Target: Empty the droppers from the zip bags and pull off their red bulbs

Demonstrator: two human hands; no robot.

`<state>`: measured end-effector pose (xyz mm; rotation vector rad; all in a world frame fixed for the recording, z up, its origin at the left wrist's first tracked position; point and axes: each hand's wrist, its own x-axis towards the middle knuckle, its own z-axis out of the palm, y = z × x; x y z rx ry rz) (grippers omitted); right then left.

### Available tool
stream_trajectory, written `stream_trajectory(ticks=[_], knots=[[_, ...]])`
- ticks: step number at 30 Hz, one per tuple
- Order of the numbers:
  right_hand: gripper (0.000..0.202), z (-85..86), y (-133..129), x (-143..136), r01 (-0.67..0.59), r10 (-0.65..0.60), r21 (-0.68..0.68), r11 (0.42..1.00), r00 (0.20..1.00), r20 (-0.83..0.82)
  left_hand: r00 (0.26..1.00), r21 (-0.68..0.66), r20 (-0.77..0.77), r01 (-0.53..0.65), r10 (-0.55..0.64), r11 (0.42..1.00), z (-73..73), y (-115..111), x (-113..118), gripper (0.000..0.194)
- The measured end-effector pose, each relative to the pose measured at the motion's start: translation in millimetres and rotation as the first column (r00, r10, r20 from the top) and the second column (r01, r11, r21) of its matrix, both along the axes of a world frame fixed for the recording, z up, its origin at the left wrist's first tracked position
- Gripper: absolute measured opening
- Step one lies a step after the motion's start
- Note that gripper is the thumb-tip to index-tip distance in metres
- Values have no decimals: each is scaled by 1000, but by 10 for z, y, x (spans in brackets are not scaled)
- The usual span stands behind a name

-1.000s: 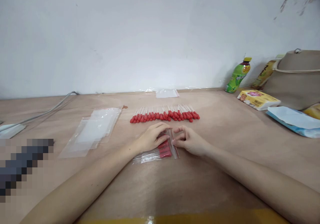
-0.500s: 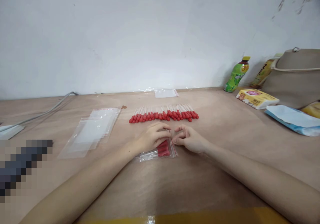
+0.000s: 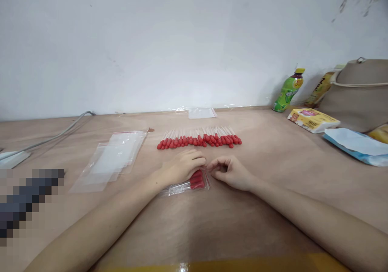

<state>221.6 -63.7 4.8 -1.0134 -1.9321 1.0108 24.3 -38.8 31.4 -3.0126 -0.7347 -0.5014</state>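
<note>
A clear zip bag (image 3: 178,188) lies on the table with several red-tipped sticks (image 3: 197,180) inside. My left hand (image 3: 186,166) rests over its far side, fingers curled and closed on the upper corner by the zip edge. At that same corner the fingertips of my right hand (image 3: 232,173) are pinched together on the bag's opening edge. The fingers hide part of the bag. Beyond both hands, a long row of loose red-tipped sticks (image 3: 188,141) lies side by side, red ends toward me.
Flat empty zip bags (image 3: 112,157) overlap on the left, and another small bag (image 3: 201,113) lies by the wall. A grey cable (image 3: 60,134) runs at far left. On the right are a green bottle (image 3: 287,92), a yellow tissue pack (image 3: 313,120), a blue-white packet (image 3: 357,144) and a grey bag (image 3: 354,98).
My left fingers have curled in further and my right fingers have drawn together at the bag's corner. The bag has shifted slightly to the left.
</note>
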Motion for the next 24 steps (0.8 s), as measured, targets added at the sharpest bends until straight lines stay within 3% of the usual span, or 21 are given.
stream_trajectory(ticks=[2, 3, 5, 7, 9, 11, 17, 24], knots=[[10, -23, 26, 37, -36, -17, 344, 938, 989, 149, 1000, -7, 17, -8, 8, 1000, -12, 5, -8, 20], [9, -26, 39, 50, -66, -57, 515, 855, 974, 219, 1000, -8, 16, -5, 5, 1000, -14, 5, -8, 20], [11, -14, 59, 66, -144, -155, 764, 629, 940, 305, 1000, 3, -4, 1, -1, 1000, -9, 2, 0, 19], [13, 8, 73, 70, -212, -225, 880, 424, 917, 329, 999, 31, -44, 4, -3, 1000, 2, -3, 10, 16], [13, 26, 82, 67, -260, -249, 913, 316, 906, 344, 996, 59, -90, 17, -12, 998, 11, -4, 18, 13], [13, 30, 90, 64, -271, -255, 919, 288, 903, 346, 993, 88, -115, 45, -34, 995, 14, 2, 17, 13], [21, 15, 100, 44, -287, -287, 911, 298, 883, 372, 981, 276, -143, 163, -127, 947, -18, 39, -13, 21], [26, 71, 102, 18, -370, -259, 892, 260, 863, 434, 973, 252, -151, 207, -173, 945, -32, 41, -32, 24]])
